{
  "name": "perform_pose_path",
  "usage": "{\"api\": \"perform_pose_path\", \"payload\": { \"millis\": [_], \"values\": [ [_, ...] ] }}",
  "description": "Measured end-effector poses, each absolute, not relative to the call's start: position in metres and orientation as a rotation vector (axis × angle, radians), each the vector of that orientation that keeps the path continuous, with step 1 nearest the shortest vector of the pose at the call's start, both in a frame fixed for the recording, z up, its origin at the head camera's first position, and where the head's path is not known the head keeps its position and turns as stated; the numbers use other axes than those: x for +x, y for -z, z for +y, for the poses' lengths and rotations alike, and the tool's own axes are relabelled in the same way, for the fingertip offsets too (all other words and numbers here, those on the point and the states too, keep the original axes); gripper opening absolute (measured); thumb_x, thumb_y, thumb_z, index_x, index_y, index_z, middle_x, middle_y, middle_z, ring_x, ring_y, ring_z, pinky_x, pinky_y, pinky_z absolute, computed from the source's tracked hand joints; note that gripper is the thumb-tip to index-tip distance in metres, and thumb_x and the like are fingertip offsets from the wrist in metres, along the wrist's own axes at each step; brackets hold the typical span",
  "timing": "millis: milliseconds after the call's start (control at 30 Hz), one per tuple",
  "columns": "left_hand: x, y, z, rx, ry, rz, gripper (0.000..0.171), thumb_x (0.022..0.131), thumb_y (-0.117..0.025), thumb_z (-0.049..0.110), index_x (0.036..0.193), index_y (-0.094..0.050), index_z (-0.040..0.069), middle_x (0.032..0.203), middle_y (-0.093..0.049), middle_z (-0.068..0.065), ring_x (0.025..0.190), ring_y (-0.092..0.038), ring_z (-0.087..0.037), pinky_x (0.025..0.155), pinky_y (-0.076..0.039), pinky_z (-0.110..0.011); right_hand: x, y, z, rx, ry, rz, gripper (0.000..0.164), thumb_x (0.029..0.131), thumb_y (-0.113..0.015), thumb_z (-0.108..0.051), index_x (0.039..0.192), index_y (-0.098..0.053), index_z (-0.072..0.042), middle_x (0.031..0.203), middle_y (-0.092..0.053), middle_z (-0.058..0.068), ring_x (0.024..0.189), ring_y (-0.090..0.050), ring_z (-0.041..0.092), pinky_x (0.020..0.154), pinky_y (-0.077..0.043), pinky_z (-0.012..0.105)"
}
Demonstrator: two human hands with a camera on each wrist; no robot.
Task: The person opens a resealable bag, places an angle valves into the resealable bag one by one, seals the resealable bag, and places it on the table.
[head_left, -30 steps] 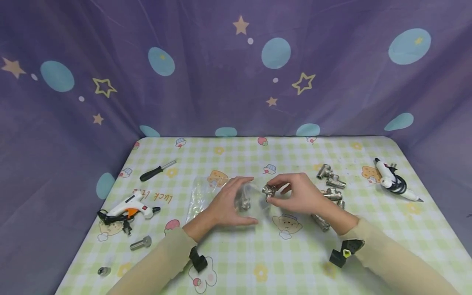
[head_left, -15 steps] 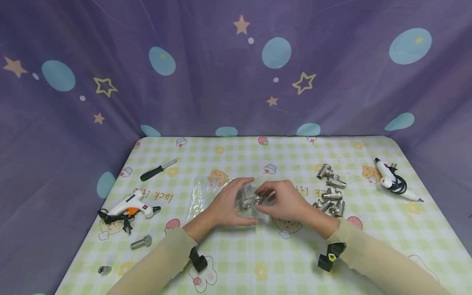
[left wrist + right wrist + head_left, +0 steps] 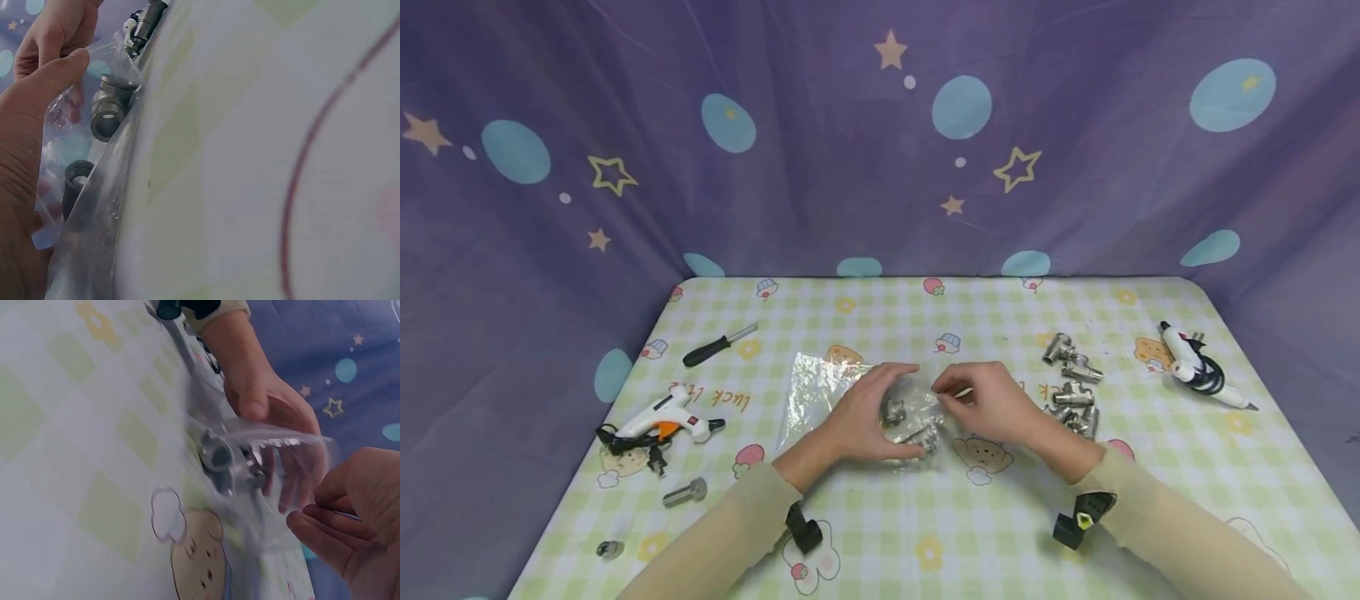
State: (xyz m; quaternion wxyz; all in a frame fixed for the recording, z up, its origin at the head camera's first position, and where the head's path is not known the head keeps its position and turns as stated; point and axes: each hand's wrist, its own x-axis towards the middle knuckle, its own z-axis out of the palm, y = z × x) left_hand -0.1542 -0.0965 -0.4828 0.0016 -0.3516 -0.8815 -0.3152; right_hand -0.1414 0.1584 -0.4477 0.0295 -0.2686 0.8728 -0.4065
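Head view, left hand: the left hand (image 3: 859,423) is spread, thumb and fingers well apart at the mouth of a clear plastic bag (image 3: 814,385).
Head view, right hand: the right hand (image 3: 988,404), fingertips brought together, pinches the bag's edge.
Head view, bag: lies mid-table between the hands, metal fittings (image 3: 892,412) inside.
Head view, right side: a loose cluster of metal pipe pieces (image 3: 1072,399); beyond it a white tool with coiled black cord (image 3: 1198,367).
Head view, left side: a screwdriver (image 3: 709,350), a white glue gun (image 3: 666,415), a bolt (image 3: 685,493).
Left wrist view: two fittings show through the film, one with a threaded opening.
Right wrist view: the left hand's fingers show through the film; the fittings are blurred.
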Motion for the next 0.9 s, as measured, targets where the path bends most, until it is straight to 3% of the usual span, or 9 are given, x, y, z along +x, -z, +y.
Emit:
{"api": "perform_pose_path", "payload": {
  "millis": [200,300,667,900],
  "values": [
    [-0.151,0.486,-0.093,-1.131,0.717,-2.848,0.145,0.051,-0.091,0.080,0.167,-0.033,0.015,0.171,-0.038,-0.012,0.156,-0.041,-0.031,0.128,-0.036,-0.056,-0.144,0.446,0.179,-0.749,1.230,2.762,0.011,0.097,-0.071,-0.005,0.103,-0.080,-0.007,0.103,-0.081,0.008,0.092,-0.079,0.018,0.078,-0.064,0.020],
    [-0.150,0.488,-0.091,-1.124,0.608,-2.867,0.149,0.050,-0.089,0.084,0.168,-0.028,0.018,0.171,-0.039,-0.010,0.155,-0.041,-0.031,0.127,-0.036,-0.056,-0.145,0.444,0.192,-0.721,1.212,2.797,0.010,0.097,-0.072,-0.005,0.104,-0.080,-0.007,0.103,-0.082,0.009,0.092,-0.079,0.019,0.078,-0.065,0.021],
    [-0.148,0.487,-0.094,-1.019,0.793,-2.856,0.114,0.064,-0.090,0.064,0.161,-0.046,0.021,0.152,-0.060,-0.004,0.141,-0.055,-0.024,0.122,-0.043,-0.054,-0.143,0.429,0.257,-0.616,0.928,2.933,0.013,0.099,-0.070,-0.008,0.109,-0.079,-0.009,0.103,-0.081,0.005,0.092,-0.077,0.020,0.078,-0.066,0.034],
    [-0.150,0.488,-0.098,-1.013,0.912,-2.732,0.098,0.067,-0.090,0.057,0.151,-0.057,0.019,0.140,-0.068,-0.002,0.130,-0.061,-0.020,0.116,-0.050,-0.049,-0.136,0.429,0.287,-0.759,0.726,2.835,0.020,0.095,-0.079,-0.012,0.114,-0.079,-0.014,0.109,-0.079,-0.002,0.097,-0.076,0.017,0.082,-0.064,0.036]
  ]
}}
